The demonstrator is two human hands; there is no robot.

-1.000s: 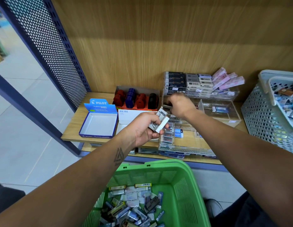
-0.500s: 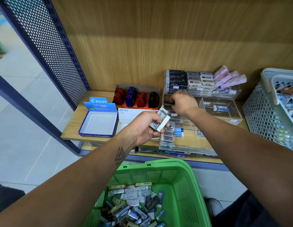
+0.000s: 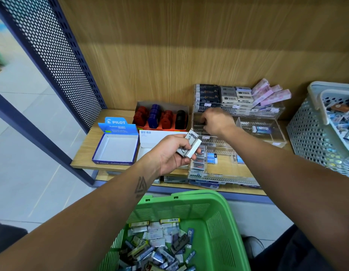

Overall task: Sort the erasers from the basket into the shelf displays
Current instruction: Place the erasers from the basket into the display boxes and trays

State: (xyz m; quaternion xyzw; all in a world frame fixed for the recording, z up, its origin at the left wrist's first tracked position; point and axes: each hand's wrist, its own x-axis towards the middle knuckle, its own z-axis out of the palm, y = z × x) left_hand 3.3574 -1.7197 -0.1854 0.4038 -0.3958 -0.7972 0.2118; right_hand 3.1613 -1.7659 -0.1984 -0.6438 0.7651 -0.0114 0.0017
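Erasers (image 3: 188, 146) — flat, rectangular, paper-sleeved

Middle tier of acrylic display (image 3: 275, 132) seemingly half bare — grey basket (image 3: 306, 132) crowds right edge, PILOT box (image 3: 116, 147) left.

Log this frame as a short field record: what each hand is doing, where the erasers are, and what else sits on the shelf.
left hand: holds a few white-sleeved erasers above the shelf
right hand: reaches into the middle tier of the clear acrylic display; its grip is hidden
green basket: below the hands, many loose erasers inside
blue Pilot box: open, nothing in it
stamp box: red, blue and black items
grey basket: right end of the shelf
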